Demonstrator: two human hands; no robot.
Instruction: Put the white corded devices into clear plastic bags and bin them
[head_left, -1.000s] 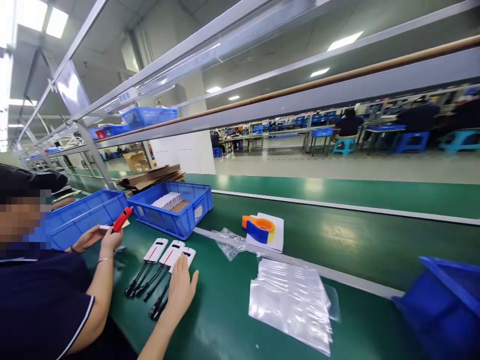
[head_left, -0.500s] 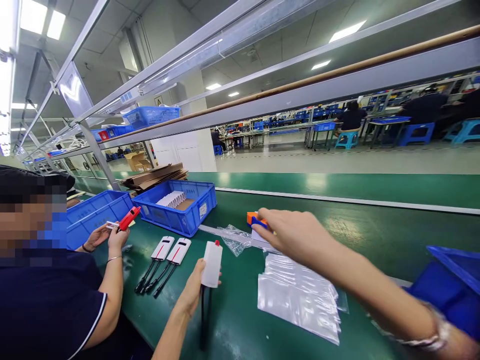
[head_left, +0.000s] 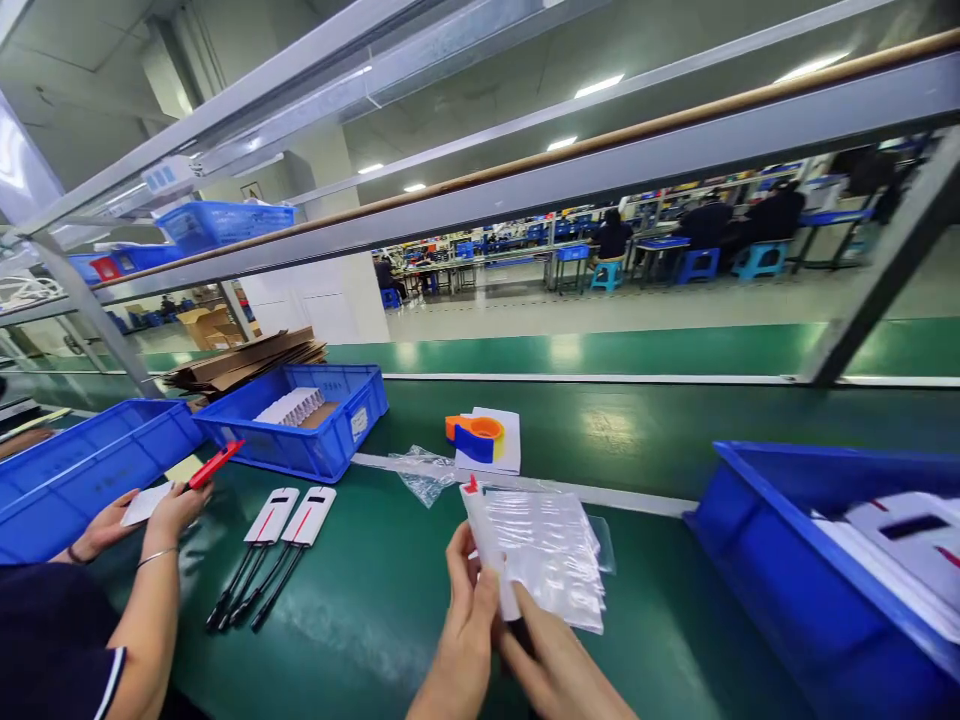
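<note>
Left hand [head_left: 469, 610] and right hand [head_left: 559, 660] pinch a white red-tipped card [head_left: 480, 525] against a clear plastic bag [head_left: 555, 545]; two like cards [head_left: 291, 513] lie unbagged toward the green counter's [head_left: 390, 620] left edge.

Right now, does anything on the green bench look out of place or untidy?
One thing: a crumpled clear bag lies on the pale strip, apart from the flat stack of bags. Nothing looks spilled or broken.

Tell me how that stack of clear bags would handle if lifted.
The clear bags look thin and wrinkled, so probably floppy and light. Their glossy film suggests they may slide apart on the green belt. The left hand holds a white card by them.
</note>
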